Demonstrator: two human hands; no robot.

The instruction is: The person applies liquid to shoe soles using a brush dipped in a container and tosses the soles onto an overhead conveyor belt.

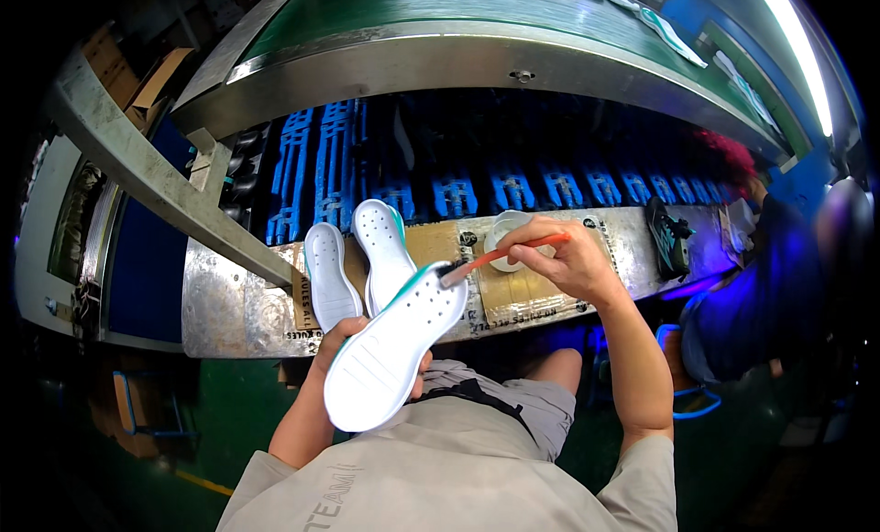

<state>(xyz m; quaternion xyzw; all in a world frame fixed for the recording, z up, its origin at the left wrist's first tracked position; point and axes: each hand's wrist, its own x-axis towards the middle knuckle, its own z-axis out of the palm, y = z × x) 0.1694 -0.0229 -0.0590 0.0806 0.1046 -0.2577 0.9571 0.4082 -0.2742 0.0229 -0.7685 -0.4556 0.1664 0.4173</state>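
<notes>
My left hand (341, 341) is closed around the lower sides of a white shoe sole (394, 358) with a green edge and small holes at its far end. It is held tilted above my lap. In my right hand (570, 259) is a brush (493, 257), gripped by its thin orange handle. The brush's bristle end touches the sole's upper end, near the rim. Behind my right fingers stands a round whitish bowl (500, 231), partly hidden. Two more white soles lie on the bench beyond my left hand: a left one (332, 274) and a right one (381, 248).
A metal bench (229, 298) with taped cardboard (541, 289) runs across in front. A dark shoe (667, 239) stands at its right, near a person in dark blue (761, 303). Above is a green conveyor belt (440, 14); a slanted metal leg (174, 184) crosses the left side.
</notes>
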